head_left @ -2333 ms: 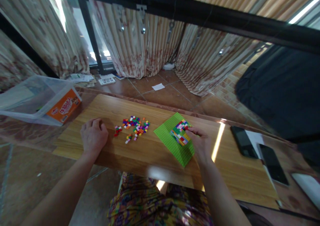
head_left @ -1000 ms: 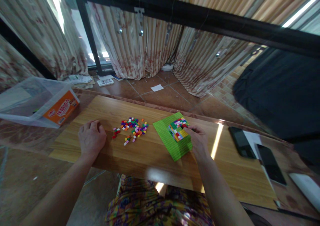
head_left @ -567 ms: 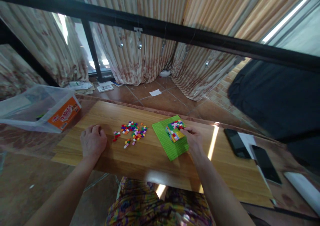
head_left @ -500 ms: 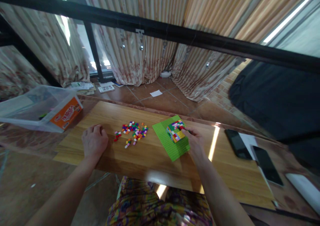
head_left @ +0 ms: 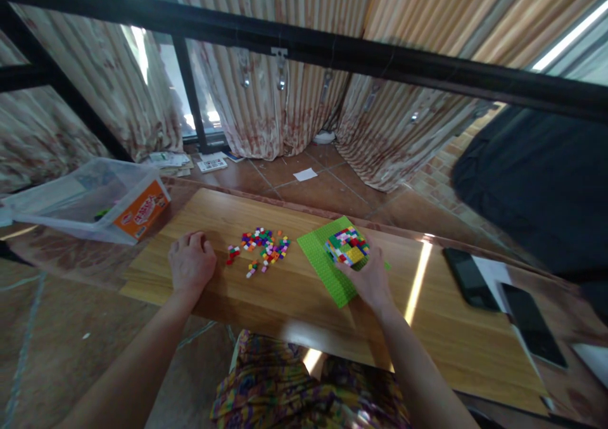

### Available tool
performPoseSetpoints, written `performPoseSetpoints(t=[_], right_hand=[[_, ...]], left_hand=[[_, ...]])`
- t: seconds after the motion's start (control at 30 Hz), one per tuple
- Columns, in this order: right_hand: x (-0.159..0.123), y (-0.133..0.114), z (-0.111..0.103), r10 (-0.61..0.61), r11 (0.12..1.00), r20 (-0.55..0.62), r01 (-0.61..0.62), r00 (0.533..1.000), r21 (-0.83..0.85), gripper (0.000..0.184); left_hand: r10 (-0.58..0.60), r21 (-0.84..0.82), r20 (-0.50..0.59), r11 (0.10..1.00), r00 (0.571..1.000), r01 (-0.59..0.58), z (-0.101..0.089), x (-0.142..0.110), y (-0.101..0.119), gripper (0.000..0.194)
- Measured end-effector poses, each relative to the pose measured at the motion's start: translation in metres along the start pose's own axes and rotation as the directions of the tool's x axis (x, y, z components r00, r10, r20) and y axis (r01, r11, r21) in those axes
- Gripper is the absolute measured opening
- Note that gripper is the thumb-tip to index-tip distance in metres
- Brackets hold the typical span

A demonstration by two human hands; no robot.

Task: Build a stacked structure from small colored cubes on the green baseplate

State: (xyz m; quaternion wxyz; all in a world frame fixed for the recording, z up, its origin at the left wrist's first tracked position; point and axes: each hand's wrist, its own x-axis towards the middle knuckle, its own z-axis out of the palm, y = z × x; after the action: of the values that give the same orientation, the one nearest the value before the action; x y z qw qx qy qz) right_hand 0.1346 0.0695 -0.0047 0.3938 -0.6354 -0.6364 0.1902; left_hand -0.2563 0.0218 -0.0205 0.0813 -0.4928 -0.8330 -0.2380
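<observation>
Curtains [head_left: 304, 115] are hanging beyond the tabletop [head_left: 280, 312]. The right hand [head_left: 373, 280] is curving around the block model [head_left: 348, 244] on the green board [head_left: 327, 272]; the left hand [head_left: 192, 262] is resting, fingers bent, near loose blocks [head_left: 269, 249]. Whether either is gripping anything, I cannot tell.

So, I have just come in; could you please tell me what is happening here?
A person has the right hand at a multicoloured block build on a green baseplate, the thumb near its front edge; whether it grips the build is hard to tell. The left hand rests on the wooden board, apart from the small loose bricks scattered between the two hands. A clear plastic box stands off to the left.
</observation>
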Motion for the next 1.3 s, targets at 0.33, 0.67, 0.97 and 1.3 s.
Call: performPoseSetpoints(t=[0.33,0.67,0.97,1.3], right_hand=[[0.008,0.026,-0.025,-0.156,0.988,0.237,0.15,0.959,0.04,0.101],[-0.003,-0.036,-0.031,-0.188,0.981,-0.02,0.188,0.982,0.054,0.059],[-0.046,-0.091,0.086,-0.349,0.932,0.332,0.29,0.876,0.216,0.021],[-0.042,-0.087,0.111,-0.422,0.895,0.394,0.445,0.816,0.039,0.018]], left_hand=[[-0.029,0.001,0.028,1.0,0.999,0.029,-0.002,-0.001,0.003,0.042],[-0.052,-0.008,0.043,0.999,0.998,0.053,-0.001,-0.003,0.004,0.039],[-0.053,-0.028,0.045,0.998,0.998,0.054,-0.002,-0.005,0.006,0.037],[-0.07,-0.038,0.05,0.997,0.996,0.072,-0.002,-0.005,0.006,0.04]])
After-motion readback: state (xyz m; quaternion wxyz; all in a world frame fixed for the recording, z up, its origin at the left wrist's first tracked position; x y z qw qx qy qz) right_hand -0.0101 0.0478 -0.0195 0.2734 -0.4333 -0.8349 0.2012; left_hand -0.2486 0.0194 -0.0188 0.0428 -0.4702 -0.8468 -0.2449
